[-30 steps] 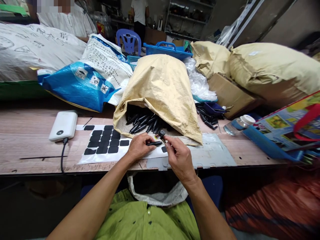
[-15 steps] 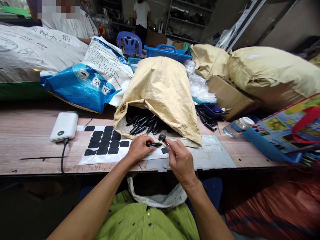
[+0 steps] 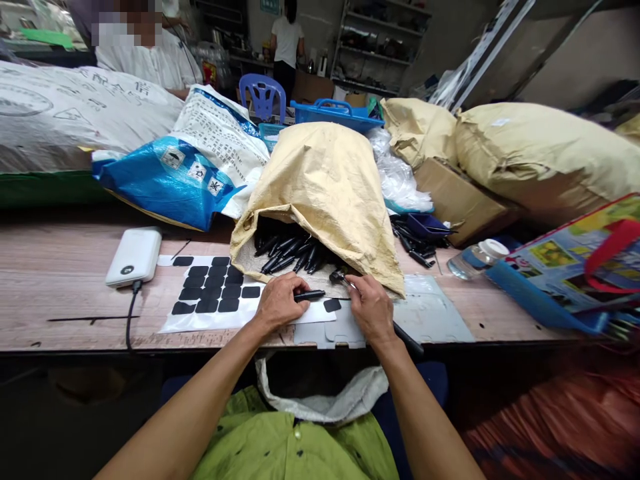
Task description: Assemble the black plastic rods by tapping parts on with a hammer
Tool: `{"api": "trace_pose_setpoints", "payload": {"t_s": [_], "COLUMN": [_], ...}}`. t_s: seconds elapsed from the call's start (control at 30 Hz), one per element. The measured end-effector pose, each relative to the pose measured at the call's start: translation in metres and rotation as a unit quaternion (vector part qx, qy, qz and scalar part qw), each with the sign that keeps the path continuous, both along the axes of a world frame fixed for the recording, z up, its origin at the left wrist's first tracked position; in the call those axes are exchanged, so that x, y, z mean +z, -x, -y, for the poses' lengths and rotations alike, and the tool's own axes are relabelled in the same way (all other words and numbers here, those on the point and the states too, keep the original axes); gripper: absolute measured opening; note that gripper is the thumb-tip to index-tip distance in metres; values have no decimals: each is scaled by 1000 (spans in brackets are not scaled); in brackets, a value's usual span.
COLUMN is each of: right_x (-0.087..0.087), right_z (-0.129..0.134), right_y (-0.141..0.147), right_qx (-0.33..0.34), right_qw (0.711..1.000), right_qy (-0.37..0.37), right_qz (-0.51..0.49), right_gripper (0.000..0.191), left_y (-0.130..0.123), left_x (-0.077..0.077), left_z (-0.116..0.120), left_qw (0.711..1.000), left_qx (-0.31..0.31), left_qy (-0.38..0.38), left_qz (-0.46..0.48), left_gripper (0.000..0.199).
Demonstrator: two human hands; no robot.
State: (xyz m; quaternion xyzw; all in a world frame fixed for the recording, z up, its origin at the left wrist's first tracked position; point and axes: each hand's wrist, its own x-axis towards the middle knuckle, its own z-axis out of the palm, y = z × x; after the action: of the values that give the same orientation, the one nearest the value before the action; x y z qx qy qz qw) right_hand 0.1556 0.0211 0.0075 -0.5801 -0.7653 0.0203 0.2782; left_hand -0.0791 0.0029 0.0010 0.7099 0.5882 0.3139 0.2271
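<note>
My left hand [image 3: 281, 301] rests on the white sheet, fingers closed round a black pen-shaped piece [image 3: 311, 295] that points right. In my right hand [image 3: 373, 308] is a small hammer [image 3: 339, 276], with its dark head near the tip of that piece but apart from it; the black grip [image 3: 407, 339] shows behind the wrist. Below them lies one black rounded patch [image 3: 332, 305]. Several more such patches cover the white sheet [image 3: 173, 323] to the left. Just behind my hands, a tan sack [image 3: 320, 173] lies with its mouth towards me, showing several black pen-shaped pieces [image 3: 290, 255].
A white power bank [image 3: 134, 256] with a black cable sits at left. At right stand a clear bottle [image 3: 477, 257] and a blue tray [image 3: 540, 297]. Behind are a blue-and-white bag [image 3: 165, 177], a cardboard box [image 3: 460, 200] and large sacks [image 3: 545, 150]. Two people are in the background.
The hammer has turned and moved slightly right with my right hand, and its black grip now shows. My left hand still holds the black piece. The whole view has shifted a little.
</note>
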Motion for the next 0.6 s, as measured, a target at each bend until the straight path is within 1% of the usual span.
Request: {"api": "trace_pose_setpoints", "payload": {"t_s": [0.1,0.17,0.37,0.6], "right_x": [-13,-16,-16,-17], "right_z": [1,4,5,5], "right_y": [0,1,2,2], "right_qx": [-14,-18,-19,-21], "right_qw": [999,998,997,996], "right_qy": [-34,-49,-52,-57], "right_qz": [28,40,61,67], "right_gripper": [28,28,27,27], "left_y": [0,1,2,4], "left_x": [0,-1,-4,-5], "left_z": [0,0,-2,-1], "left_qw": [1000,1000,999,999], "left_qx": [0,1,5,-7], "left_qy": [2,5,24,22], "left_qz": [4,8,23,38], "left_gripper": [20,19,20,20]}}
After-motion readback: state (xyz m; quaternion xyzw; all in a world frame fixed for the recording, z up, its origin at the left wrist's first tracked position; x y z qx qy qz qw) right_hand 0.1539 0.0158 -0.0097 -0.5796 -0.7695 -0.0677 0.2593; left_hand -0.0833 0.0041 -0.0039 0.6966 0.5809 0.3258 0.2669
